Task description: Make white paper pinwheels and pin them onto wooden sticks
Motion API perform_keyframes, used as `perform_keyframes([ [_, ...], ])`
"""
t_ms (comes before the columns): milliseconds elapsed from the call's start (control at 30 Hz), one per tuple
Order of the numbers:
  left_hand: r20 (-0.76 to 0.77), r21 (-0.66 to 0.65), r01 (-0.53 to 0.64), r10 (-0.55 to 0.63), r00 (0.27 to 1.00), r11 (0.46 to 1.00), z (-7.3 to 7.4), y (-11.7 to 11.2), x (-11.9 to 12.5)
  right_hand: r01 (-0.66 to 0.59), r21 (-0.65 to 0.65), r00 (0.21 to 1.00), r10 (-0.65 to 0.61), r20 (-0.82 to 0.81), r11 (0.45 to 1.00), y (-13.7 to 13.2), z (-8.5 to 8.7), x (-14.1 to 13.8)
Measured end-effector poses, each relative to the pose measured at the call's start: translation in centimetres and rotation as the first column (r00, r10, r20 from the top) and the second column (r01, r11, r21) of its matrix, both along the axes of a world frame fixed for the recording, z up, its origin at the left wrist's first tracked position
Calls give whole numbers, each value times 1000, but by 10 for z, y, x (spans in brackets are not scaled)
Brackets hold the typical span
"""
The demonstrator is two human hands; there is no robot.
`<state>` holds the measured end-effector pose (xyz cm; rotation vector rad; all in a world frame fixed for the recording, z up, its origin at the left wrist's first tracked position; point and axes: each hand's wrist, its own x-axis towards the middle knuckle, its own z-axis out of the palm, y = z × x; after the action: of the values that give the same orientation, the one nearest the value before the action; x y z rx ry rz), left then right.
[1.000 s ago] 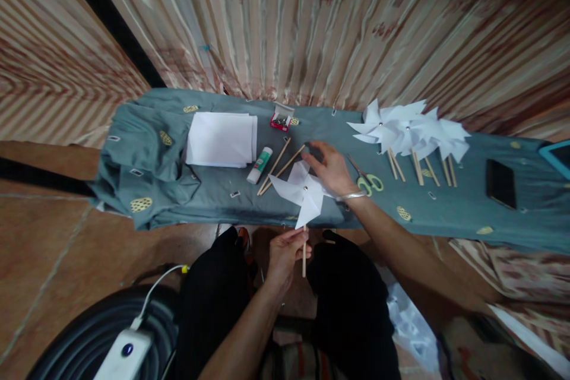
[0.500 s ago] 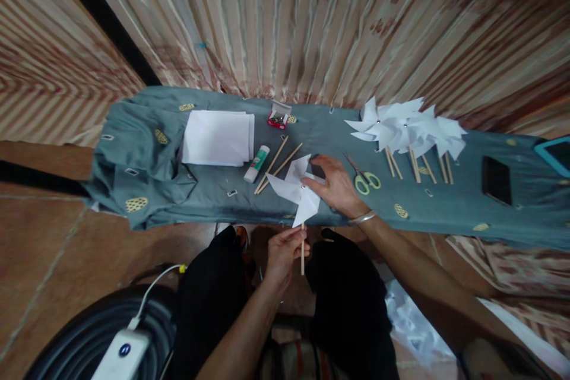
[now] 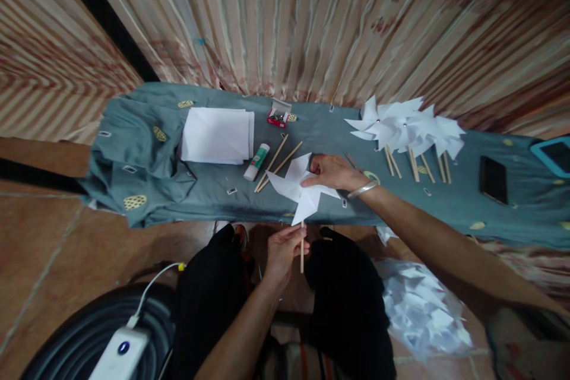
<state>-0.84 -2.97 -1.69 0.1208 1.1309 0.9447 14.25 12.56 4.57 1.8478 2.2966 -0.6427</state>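
A white paper pinwheel point(image 3: 305, 201) on a thin wooden stick point(image 3: 302, 255) is held upright at the table's front edge. My left hand point(image 3: 282, 250) is closed round the stick just below the blades. At the upper right of the pinwheel, my right hand point(image 3: 328, 171) has its thumb and curled fingers on a blade; its fingertips are partly hidden. Loose wooden sticks point(image 3: 278, 167) lie to the left of the pinwheel beside a green and white glue stick point(image 3: 257, 162). Scissors point(image 3: 371, 177) with light green handles are mostly covered by my right hand and wrist.
White paper sheets point(image 3: 217, 136) are stacked at the left. A small red box of pins point(image 3: 277, 118) stands open at the back. Several pinwheels point(image 3: 407, 126) lie at the right, near a dark phone point(image 3: 493, 180). A plastic bag of white paper pieces point(image 3: 425, 309) is on the floor.
My right hand has turned and curled its fingers in at the upper right blade, uncovering the right blade and covering more of the scissors. My left hand keeps its hold on the stick.
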Motion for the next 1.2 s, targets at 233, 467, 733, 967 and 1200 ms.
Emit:
perform_keyframes([
  [233, 6, 5, 3, -3, 1000, 1000, 1, 0, -1, -167, -147, 977, 184, 105, 975, 18, 12, -4],
  [467, -9, 5, 11, -11, 1000, 1000, -1, -1, 0, -311, -254, 914, 362, 184, 916, 36, 17, -11],
  [733, -11, 11, 20, -20, 1000, 1000, 0, -1, 0, -383, -299, 862, 454, 224, 874, 43, 23, -19],
  [967, -1, 4, 17, -17, 1000, 1000, 1, -1, 0, -406, -292, 857, 472, 209, 866, 46, 24, -21],
  [1200, 13, 1, 25, -25, 1000, 1000, 1, 0, -1, -432, -282, 829, 500, 248, 856, 48, 21, -23],
])
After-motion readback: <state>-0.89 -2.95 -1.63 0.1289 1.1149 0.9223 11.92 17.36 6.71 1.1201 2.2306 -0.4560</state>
